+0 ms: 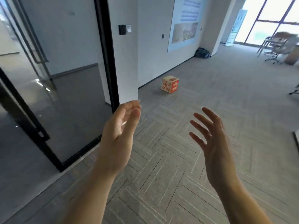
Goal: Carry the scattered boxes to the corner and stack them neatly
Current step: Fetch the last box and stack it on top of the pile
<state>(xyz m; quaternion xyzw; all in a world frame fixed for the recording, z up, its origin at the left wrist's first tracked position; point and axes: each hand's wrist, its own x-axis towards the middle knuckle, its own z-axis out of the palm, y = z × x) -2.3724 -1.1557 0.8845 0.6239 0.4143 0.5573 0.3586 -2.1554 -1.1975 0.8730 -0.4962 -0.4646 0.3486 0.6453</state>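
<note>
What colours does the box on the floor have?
The box is cream and red-orange with printed characters, seen in the head view.

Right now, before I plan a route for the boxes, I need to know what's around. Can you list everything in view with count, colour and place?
carpet: one, grey, herringbone pattern, covering the floor
wall: one, white, ahead
box: one, cream and red, on the carpet near the wall's foot
glass door: one, black frame, left
poster: one, pale, on the wall
bag: one, black, on the floor, far along the wall
chairs: count unclear, blurred, far right
left hand: open, raised, holding nothing
right hand: open, fingers spread, holding nothing
</note>
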